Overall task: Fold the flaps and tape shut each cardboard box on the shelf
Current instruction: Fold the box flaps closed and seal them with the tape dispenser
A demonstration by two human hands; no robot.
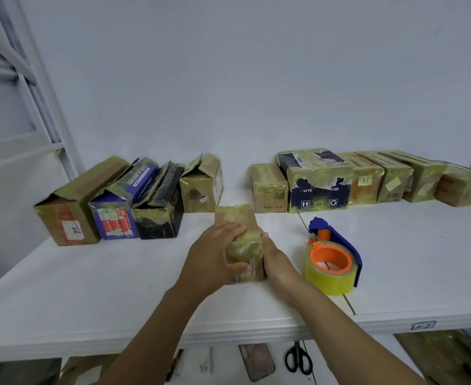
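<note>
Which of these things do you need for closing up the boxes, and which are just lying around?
For the job:
- small box, held by the left hand and right hand
- tape dispenser
- four open boxes on the left
- closed boxes on the right

Just lying about:
- scissors on the lower shelf
- phone-like flat thing beside them

My left hand (215,254) covers the near left of the small box (244,243); my right hand (270,254) hides its right side. The rightmost box (463,184), far right of my fingers, runs off-frame. Labels look unreadable.
</note>
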